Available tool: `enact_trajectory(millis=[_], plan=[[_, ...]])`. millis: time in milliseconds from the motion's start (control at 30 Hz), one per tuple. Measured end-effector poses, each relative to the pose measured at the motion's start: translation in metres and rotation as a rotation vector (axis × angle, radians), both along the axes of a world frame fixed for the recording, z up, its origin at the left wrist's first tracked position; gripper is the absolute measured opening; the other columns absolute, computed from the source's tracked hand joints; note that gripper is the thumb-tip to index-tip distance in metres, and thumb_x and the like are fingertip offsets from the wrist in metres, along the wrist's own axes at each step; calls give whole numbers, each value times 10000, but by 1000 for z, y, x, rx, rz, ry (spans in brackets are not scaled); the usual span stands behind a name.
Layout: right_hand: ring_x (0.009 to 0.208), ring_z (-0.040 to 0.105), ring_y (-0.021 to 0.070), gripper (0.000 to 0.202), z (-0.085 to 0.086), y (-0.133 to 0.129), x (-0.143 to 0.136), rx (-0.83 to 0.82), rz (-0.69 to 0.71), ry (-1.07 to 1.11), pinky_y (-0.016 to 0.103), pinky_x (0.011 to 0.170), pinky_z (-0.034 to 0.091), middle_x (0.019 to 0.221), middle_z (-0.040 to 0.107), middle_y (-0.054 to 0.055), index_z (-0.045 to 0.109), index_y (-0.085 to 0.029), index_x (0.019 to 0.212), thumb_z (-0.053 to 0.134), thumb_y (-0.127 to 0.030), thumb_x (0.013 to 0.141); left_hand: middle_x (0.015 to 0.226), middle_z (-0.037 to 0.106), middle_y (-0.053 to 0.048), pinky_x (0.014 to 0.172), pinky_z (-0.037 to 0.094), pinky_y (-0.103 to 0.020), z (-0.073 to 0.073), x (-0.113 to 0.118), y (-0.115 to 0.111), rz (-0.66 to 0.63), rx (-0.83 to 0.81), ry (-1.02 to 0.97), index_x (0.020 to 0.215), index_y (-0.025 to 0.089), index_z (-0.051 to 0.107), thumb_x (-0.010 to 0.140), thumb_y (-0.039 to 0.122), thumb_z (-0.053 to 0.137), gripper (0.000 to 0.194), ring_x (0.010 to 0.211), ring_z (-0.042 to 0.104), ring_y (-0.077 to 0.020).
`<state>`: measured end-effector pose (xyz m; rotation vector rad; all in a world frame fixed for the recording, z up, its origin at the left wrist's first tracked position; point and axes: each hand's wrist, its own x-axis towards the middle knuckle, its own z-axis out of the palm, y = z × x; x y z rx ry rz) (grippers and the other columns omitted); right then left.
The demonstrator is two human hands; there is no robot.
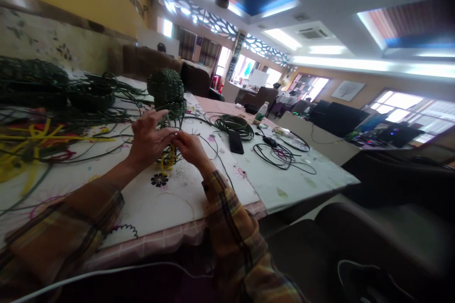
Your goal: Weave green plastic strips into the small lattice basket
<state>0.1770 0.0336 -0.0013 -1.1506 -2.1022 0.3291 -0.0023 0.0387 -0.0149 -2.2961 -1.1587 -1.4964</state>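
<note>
Plaid sleeves (241, 241) fill the foreground as a person works at the tabletop's (249, 177) near edge, a white cable (117, 270) running in front of it. From where I stand, the right hand (190, 147) pinches thin strands (175, 133) below an upright, dark green woven piece (166, 87). The left hand (147, 136), fingers bent, meets it there; whether it grips anything, I cannot tell. Yellow strips (168, 158) hang just beneath both hands. More woven pieces (31, 78) and a splay of yellow strands (35, 139) crowd the tabletop's left side. To the right, a black smartphone (236, 142) lies beside a coil of green cord (234, 127), with a plastic bottle (261, 112) standing beyond, near the far edge.
</note>
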Motion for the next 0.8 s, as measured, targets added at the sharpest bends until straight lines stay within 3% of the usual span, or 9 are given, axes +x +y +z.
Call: enact_trajectory(millis=[100,300,433,567,667,800], plan=[[738,529,140,210,0,1,1,-1,-14,-15,249,732,365,779,625,-18,542,-219,798,593,-240,1000,1448,593,-116,1207,278,-565,-1,-4,11,-56,-1,97,924,245,766,1017,470,521,345,1404,465,-380],[728,515,135,213,2,0,3,-26,20,10,250,737,369,747,592,-31,543,-217,783,621,-238,980,1310,648,-155,1087,348,-578,-5,-10,21,31,4,181,830,189,760,1049,464,476,452,1219,542,-364],[706,493,122,218,-5,8,7,-23,25,114,247,715,367,710,562,-45,526,-215,749,622,-227,944,1419,580,-119,1190,312,-529,-4,-18,18,-26,-20,93,1034,201,783,1051,428,501,363,1336,496,-334],[639,446,115,266,-14,23,15,-117,-14,403,238,617,343,605,479,-64,503,-219,704,642,-321,907,1420,524,-180,1253,309,-501,-9,-44,22,67,-93,-188,1325,111,673,1018,399,481,462,1391,454,-316],[540,379,90,304,-17,32,21,-235,-8,666,226,530,290,546,415,-89,494,-225,699,672,-405,866,1259,595,-172,1180,421,-515,-12,-60,25,186,-223,-366,1287,76,654,964,389,514,471,1244,529,-301],[444,295,59,315,-14,34,30,-339,6,927,215,450,190,499,380,-114,493,-229,708,718,-431,799,1191,632,-136,1026,550,-477,-14,-61,22,175,-254,-417,1193,132,681,927,400,542,402,1130,606,-287]])
